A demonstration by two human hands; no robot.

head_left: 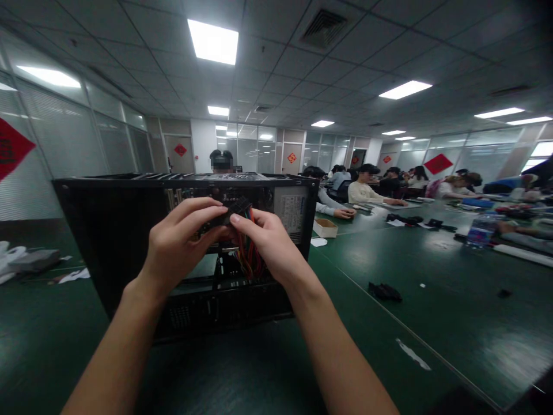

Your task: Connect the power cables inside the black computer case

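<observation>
Black multi-pin connector (233, 208) held at chest height in front of the open side of the computer case (129, 230), between both hands. Left hand (177, 245): thumb and fingers closed around the connector's left end, index finger laid along its top edge, apparently to steady the body against twisting. Right hand (270, 245): thumb and forefinger pinched on the right end, remaining fingers curled loosely below where the wire bundle (248, 259) drops away; neither hand is spread wide. The bundle, red, orange and yellow leads, runs down from the connector into the case interior, so the plug sits as far out as the slack allows, just outside the opening and touching nothing but fingers. Whether a second mating half is between the hands cannot be told; the fingers hide the joint. Case stands on its side on the green table (432, 311), open face toward the wearer, which gives both hands straight access. Power supply label (291, 212) visible at upper right inside the frame. Further out: small cardboard box (325, 228) just behind the case, a dark scrap (384, 291) on the table to the right, and other seated people (367, 187) at work well apart along the far side.
</observation>
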